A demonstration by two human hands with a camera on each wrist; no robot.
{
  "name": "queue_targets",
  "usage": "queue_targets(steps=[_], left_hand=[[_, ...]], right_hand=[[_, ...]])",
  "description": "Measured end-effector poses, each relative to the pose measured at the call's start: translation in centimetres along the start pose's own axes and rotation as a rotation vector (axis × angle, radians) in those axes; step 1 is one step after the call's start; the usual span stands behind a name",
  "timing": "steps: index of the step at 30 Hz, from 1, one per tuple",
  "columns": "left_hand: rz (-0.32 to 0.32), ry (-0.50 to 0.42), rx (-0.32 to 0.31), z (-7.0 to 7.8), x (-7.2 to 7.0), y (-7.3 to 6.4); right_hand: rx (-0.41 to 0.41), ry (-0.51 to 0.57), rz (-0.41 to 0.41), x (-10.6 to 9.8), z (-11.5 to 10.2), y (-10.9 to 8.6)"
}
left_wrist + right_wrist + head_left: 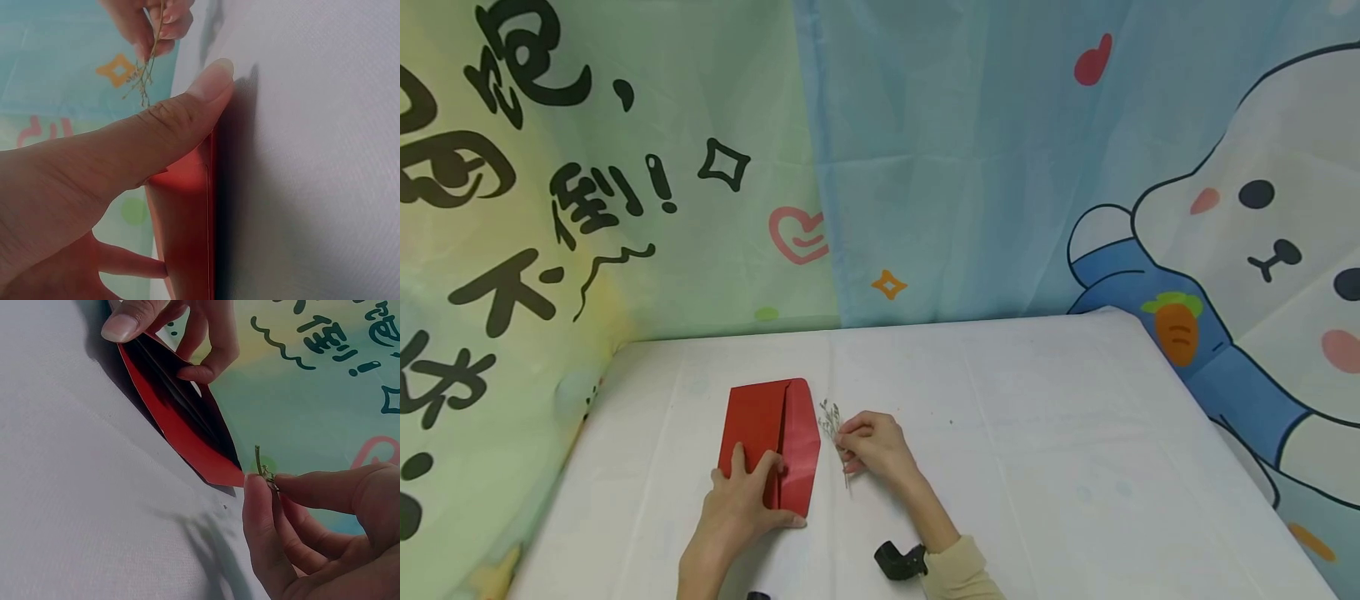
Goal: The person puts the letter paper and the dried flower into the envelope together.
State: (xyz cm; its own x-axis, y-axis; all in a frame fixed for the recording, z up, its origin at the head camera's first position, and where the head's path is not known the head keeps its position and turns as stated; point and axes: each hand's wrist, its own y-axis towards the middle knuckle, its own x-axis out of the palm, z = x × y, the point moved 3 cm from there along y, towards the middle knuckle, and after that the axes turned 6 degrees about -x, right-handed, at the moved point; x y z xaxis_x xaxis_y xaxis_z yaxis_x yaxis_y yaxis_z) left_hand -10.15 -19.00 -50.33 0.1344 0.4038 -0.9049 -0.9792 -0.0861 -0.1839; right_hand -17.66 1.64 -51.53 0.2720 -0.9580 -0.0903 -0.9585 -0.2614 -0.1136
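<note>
A red envelope (pixel 751 414) lies on the white cloth with its lighter flap (pixel 802 454) folded out to the right. My left hand (pixel 733 504) grips it at the near end, thumb along the near edge and index finger at the mouth. In the right wrist view, the mouth of the envelope (pixel 169 409) gapes, showing a dark inside. Just right of the flap, my right hand (pixel 878 450) pinches a thin dried flower sprig (pixel 830 418) between thumb and fingertips. Its fine, branching top points away from me and its stem (pixel 257 459) sticks out below the fingers.
White cloth (pixel 1045 442) covers the table. Behind it hangs a printed fabric backdrop (pixel 940 167) with dark lettering at left and a cartoon animal at right. A black device (pixel 898 561) sits at my right wrist by the beige sleeve (pixel 958 571).
</note>
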Motion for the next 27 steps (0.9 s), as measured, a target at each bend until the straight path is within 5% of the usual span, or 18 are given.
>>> queue_targets(steps=[27], left_hand=[[-0.001,-0.002,0.004,-0.1,0.0,0.1]], right_hand=[[-0.003,-0.017,-0.01,2.8,0.5,0.5]])
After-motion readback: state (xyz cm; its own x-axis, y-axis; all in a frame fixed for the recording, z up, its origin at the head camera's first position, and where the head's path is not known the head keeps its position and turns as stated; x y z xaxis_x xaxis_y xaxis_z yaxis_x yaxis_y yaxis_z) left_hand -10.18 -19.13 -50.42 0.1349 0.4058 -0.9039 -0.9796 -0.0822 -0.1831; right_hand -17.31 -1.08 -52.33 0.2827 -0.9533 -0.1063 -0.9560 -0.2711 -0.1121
